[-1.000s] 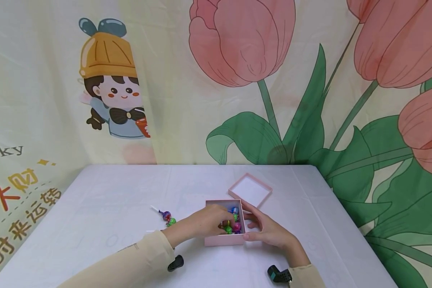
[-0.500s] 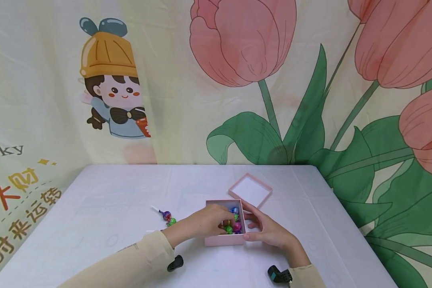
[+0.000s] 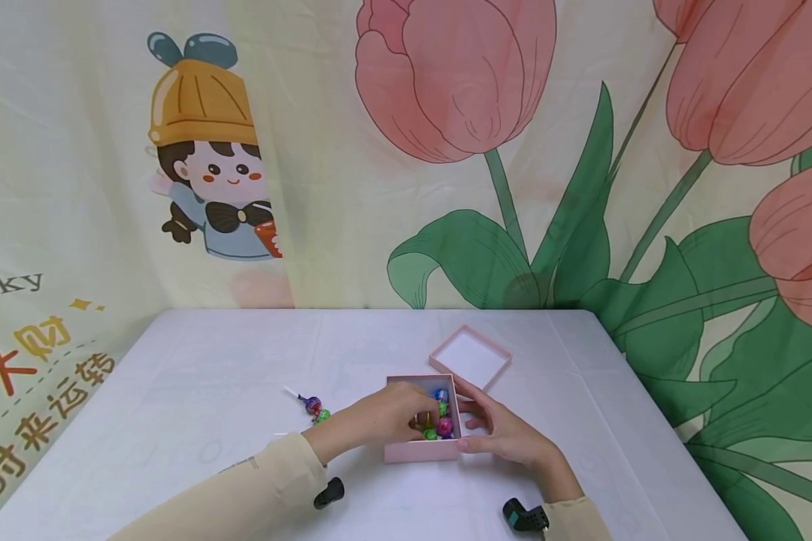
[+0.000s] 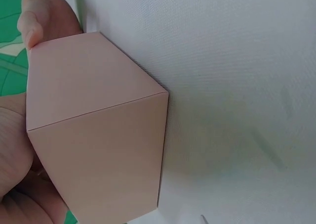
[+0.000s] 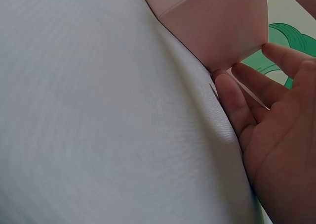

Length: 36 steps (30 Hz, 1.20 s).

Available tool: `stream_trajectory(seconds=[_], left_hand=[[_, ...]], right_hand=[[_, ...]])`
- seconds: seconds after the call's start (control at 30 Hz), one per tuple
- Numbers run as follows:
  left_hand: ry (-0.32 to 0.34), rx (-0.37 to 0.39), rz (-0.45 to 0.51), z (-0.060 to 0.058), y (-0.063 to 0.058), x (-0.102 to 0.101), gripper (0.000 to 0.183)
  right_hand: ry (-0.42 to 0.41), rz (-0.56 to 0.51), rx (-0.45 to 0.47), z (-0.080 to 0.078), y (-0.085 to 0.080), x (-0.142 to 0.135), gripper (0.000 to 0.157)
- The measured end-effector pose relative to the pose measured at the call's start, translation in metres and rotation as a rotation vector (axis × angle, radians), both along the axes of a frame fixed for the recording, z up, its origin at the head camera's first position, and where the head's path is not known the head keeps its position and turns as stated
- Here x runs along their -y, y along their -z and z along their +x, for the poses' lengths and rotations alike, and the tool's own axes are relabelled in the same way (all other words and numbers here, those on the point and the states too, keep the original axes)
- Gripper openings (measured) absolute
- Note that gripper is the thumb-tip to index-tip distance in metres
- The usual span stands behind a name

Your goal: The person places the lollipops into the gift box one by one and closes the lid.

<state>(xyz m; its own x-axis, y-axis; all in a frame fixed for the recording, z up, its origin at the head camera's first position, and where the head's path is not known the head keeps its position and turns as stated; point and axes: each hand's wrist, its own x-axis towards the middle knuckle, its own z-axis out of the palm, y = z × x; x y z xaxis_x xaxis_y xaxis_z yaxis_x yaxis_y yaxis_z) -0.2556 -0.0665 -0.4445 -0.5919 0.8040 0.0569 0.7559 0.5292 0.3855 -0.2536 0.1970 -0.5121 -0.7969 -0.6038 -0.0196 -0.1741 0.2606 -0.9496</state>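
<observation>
A pink box (image 3: 419, 451) without its lid stands on the table, holding several shiny wrapped lollipops (image 3: 444, 427) in pink, green and blue. My left hand (image 3: 395, 413) reaches over the left rim, fingers bent down inside among the sweets; I cannot tell whether they pinch one. The fingertips are partly hidden by the hand and box walls. My right hand (image 3: 507, 430) holds the box's right side, thumb at the near corner and index finger at the far one. In the right wrist view, its fingers (image 5: 261, 83) touch the pink wall's edge.
The pink-edged lid (image 3: 471, 359) lies behind the box, white inside up. Left of the box, purple and green wrapped lollipops (image 3: 313, 405) lie on the white-covered table (image 3: 243, 353), partly behind the left forearm. A printed tulip curtain (image 3: 456, 75) hangs behind the table.
The left fingers shift slightly inside the box, and the pink and green lollipops beside them move a little. The right hand and box stay in place.
</observation>
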Motion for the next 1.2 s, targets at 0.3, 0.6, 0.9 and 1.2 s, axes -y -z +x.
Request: stream_trajectory(seconds=[0.3,0.6,0.9,1.2], left_hand=[[-0.036,0.034,0.015,0.001,-0.009,0.006,0.016],[-0.112,0.033,0.061,0.0,-0.024,0.024,0.017],[-0.166,-0.022,0.115,0.003,-0.043,0.05,0.022],[-0.246,-0.064,0.128,0.0,-0.051,0.084,0.021]], right_hand=[[-0.016,-0.019,-0.011,0.0,0.001,-0.001,0.098],[0.02,0.016,0.005,0.001,-0.002,0.001,0.098],[0.024,0.008,0.004,0.002,-0.003,0.001,0.1],[0.037,0.021,0.009,0.002,-0.002,0.001,0.101]])
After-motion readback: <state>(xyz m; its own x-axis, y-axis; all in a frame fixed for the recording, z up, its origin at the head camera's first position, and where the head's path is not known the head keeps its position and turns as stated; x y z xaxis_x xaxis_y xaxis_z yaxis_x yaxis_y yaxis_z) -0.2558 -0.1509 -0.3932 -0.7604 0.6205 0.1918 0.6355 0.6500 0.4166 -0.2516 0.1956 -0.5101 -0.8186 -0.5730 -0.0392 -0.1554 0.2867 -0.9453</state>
